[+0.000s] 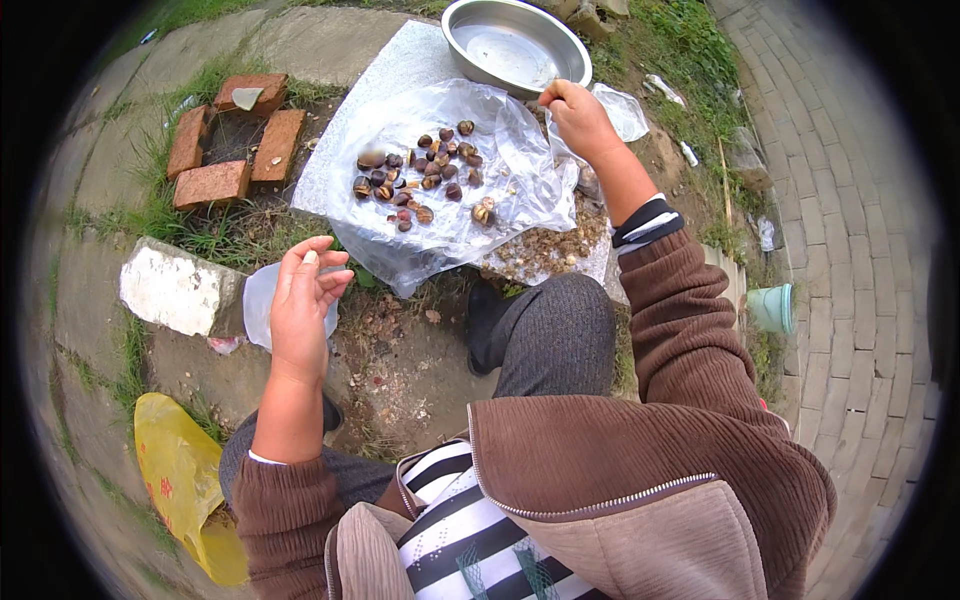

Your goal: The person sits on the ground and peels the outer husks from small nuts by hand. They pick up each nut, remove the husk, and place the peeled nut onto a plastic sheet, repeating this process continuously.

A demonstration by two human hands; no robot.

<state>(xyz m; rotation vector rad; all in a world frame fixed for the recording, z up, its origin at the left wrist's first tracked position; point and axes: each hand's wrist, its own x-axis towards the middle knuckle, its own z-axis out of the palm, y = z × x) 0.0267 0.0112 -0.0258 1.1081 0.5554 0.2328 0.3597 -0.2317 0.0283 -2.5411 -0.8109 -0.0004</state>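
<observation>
Brown chestnuts (431,180), several of them split or partly peeled, lie scattered on a clear plastic bag (517,172). The bag is spread over a pale speckled slab (322,176). My right hand (577,116) is at the near rim of a metal basin (469,52), fingers curled together; whether anything is pinched in them is hidden. Nothing shows in my left hand (304,307), which is raised with its fingers apart. Below that hand is a translucent white plastic container (259,311), partly covered by it. Peeled shell bits (551,247) are heaped on the slab's near right part.
Red bricks (214,184) form a square at the left, with a white-faced block (180,285) nearer me. A yellow plastic bag (176,480) lies at lower left. My foot and knee (559,337) stand close to the slab. At right is a light green bucket (769,307) beside brick paving.
</observation>
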